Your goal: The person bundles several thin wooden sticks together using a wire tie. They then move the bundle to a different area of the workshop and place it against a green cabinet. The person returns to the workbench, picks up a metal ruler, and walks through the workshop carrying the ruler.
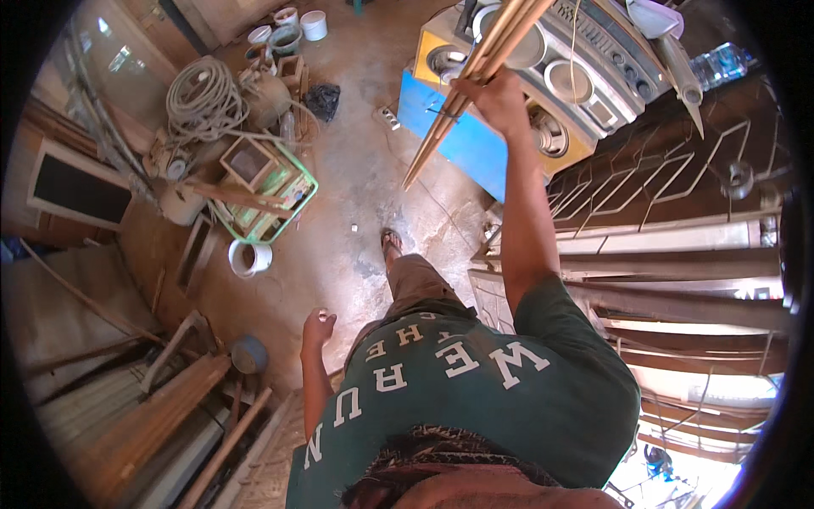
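Observation:
A bundle of long, thin wooden strips slants from the upper edge down toward the floor. Around its middle my right hand is closed, with that arm stretched forward. Behind the bundle lie a blue panel and a stereo with round speakers; whether the strips touch them I cannot tell. My left hand hangs low by my left side, fingers curled together. Anything inside those fingers is too small to make out.
On the left stand a green-framed crate with wood on it, a coiled hose and a white bucket. Planks lean at lower left. Metal grillwork and wooden slats line the right. A power strip lies on the floor.

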Demonstrator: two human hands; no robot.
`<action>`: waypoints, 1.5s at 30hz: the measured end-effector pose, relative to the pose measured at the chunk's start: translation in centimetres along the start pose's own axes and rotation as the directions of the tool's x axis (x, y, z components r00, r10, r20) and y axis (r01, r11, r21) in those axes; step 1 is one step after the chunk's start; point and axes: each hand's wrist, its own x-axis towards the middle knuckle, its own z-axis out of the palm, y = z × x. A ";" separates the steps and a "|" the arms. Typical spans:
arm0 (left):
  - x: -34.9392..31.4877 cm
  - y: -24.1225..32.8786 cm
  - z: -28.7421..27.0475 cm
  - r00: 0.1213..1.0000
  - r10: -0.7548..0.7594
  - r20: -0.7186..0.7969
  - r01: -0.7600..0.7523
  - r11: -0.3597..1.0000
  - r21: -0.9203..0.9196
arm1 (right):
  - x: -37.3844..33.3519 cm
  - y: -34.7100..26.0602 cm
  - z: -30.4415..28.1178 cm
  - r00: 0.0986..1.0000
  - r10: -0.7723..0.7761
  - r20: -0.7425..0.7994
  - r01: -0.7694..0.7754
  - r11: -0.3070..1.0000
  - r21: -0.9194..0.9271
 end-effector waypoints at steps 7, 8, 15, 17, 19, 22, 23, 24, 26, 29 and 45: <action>14.0 7.5 -3.5 1.000 -0.007 0.014 0.011 0.955 -0.295 | 13.9 3.7 3.9 0.995 0.098 0.019 -0.099 0.994 0.038; 15.7 8.4 -4.1 0.999 -0.041 0.019 0.045 0.935 -0.352 | 15.8 4.2 4.2 0.993 0.118 0.012 -0.119 0.993 0.016; 21.5 13.8 -6.2 0.945 -0.320 0.060 0.318 0.865 -0.387 | 25.1 5.9 7.7 0.986 0.131 0.103 -0.134 0.991 0.018; 22.8 12.2 -7.6 0.933 -0.287 0.219 0.359 0.677 -0.642 | 27.4 5.5 8.5 0.944 0.241 0.226 -0.234 0.971 -0.057; 21.0 15.8 -8.9 0.969 -0.053 0.243 0.249 0.260 -0.933 | 29.6 7.0 10.4 0.925 0.246 0.290 -0.235 0.969 -0.072; 23.3 17.5 -13.5 0.967 -0.054 0.247 0.245 0.444 -0.862 | 35.0 5.7 13.8 0.909 0.269 0.319 -0.241 0.962 -0.125; 25.0 18.4 -15.3 0.964 -0.054 0.260 0.251 0.510 -0.823 | 36.6 5.9 15.4 0.932 0.237 0.274 -0.213 0.970 -0.115; 26.5 19.3 -16.4 0.960 -0.077 0.267 0.261 0.587 -0.767 | 38.4 5.9 16.7 0.949 0.210 0.235 -0.188 0.976 -0.113; 32.3 21.6 -18.8 0.959 -0.102 0.265 0.254 0.725 -0.641 | 43.4 5.8 19.1 0.941 0.226 0.252 -0.201 0.972 -0.120; 45.7 23.0 -22.4 0.843 -0.392 0.368 0.533 0.704 -0.469 | 50.9 3.6 21.6 0.946 0.213 0.245 -0.200 0.977 -0.079; 67.8 44.3 -32.1 0.937 -0.202 0.286 0.261 0.947 -0.188 | 73.9 0.6 19.1 0.944 0.249 -0.217 -0.259 0.966 -0.021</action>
